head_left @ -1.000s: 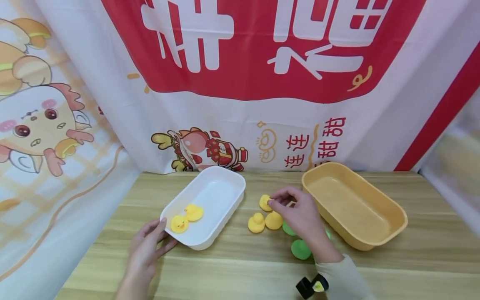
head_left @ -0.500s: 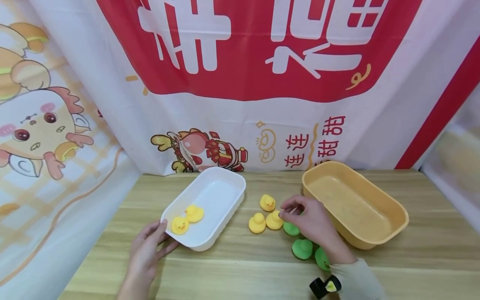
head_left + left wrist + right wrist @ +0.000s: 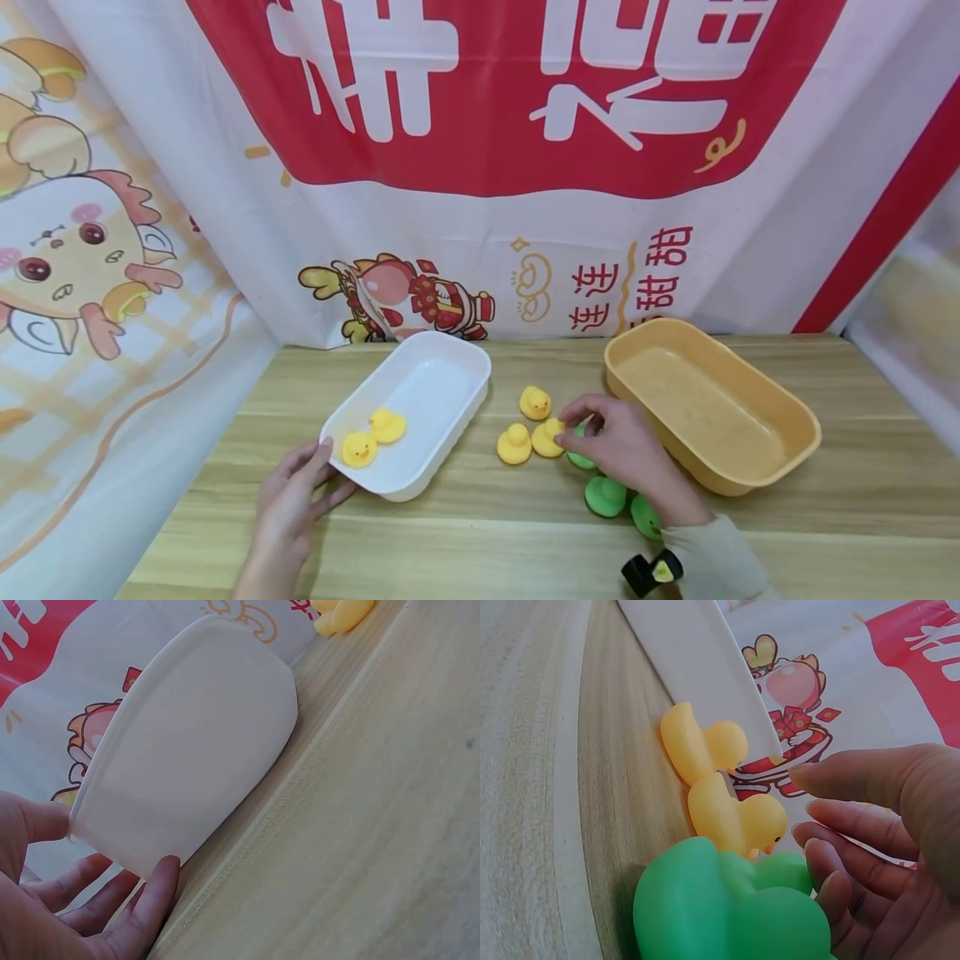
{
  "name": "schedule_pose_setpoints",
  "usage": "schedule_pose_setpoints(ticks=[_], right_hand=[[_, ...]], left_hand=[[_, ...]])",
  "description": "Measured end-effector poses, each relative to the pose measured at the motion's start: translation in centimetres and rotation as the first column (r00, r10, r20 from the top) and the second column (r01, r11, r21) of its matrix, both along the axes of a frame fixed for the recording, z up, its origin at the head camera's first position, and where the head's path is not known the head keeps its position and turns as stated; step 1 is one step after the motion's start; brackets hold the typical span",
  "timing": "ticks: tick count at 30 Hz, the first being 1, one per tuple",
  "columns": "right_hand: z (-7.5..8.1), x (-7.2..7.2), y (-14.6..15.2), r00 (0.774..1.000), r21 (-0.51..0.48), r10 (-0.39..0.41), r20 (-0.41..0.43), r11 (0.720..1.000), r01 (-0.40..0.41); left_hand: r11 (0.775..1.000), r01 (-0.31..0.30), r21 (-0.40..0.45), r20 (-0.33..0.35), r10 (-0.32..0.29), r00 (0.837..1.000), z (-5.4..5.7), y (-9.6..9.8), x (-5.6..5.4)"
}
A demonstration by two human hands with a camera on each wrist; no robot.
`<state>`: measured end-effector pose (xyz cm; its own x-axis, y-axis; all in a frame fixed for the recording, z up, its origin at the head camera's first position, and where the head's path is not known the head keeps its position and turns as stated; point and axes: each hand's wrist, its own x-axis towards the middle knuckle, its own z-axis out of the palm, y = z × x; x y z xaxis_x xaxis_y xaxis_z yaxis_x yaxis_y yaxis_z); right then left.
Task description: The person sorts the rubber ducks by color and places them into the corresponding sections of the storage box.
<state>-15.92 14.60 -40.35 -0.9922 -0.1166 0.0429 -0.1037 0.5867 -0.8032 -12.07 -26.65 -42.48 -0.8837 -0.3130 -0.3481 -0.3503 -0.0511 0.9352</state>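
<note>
My left hand [image 3: 288, 492] holds the near-left corner of a white plastic bin [image 3: 442, 392], thumb on its rim and fingers against the outer wall [image 3: 187, 735]. Inside lie a yellow rubber duck [image 3: 360, 450] and a second yellow duck [image 3: 387, 426]. Between the bins, three yellow ducks stand on the table: a far one [image 3: 536, 402], a left one [image 3: 514, 445] and a right one [image 3: 548, 439]. Over that right duck hovers my right hand [image 3: 618, 442], thumb and fingers apart with nothing gripped in the right wrist view. Beneath it a green duck [image 3: 581, 457] is partly hidden.
Two more green ducks, one [image 3: 605, 497] beside the forearm and one [image 3: 646, 517] partly behind it, stand on the wooden table [image 3: 450, 550]. A tan bin [image 3: 720, 408] stands at the right, with nothing in it. Printed cloth [image 3: 487, 233] hangs behind.
My right hand has left the far yellow duck and moved right and nearer, to the right yellow duck. That far duck has turned slightly. The left hand keeps its place on the white bin.
</note>
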Motion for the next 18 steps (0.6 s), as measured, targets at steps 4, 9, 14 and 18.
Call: schedule_pose_setpoints(ticks=[4,9,14,18], right_hand=[[-0.23,-0.01,-0.05,0.999,0.011,0.023,-0.033,1.0,-0.022],[-0.47,-0.08,-0.11,0.996,0.04,0.053,-0.065,0.998,-0.05],[-0.51,-0.09,-0.23,0.996,0.061,0.057,-0.067,0.997,-0.053],[-0.58,-0.06,-0.28,0.996,0.097,0.052,-0.07,0.994,-0.045]], left_hand=[[1.0,-0.009,-0.005,0.001,0.009,1.0,-0.07,0.09,0.03],[1.0,-0.026,-0.004,-0.012,0.026,1.0,-0.26,0.28,-0.14],[0.999,-0.046,-0.014,-0.019,0.046,0.999,-0.4,0.51,-0.24],[0.998,-0.057,-0.035,-0.021,0.056,0.998,-0.44,0.71,-0.2]])
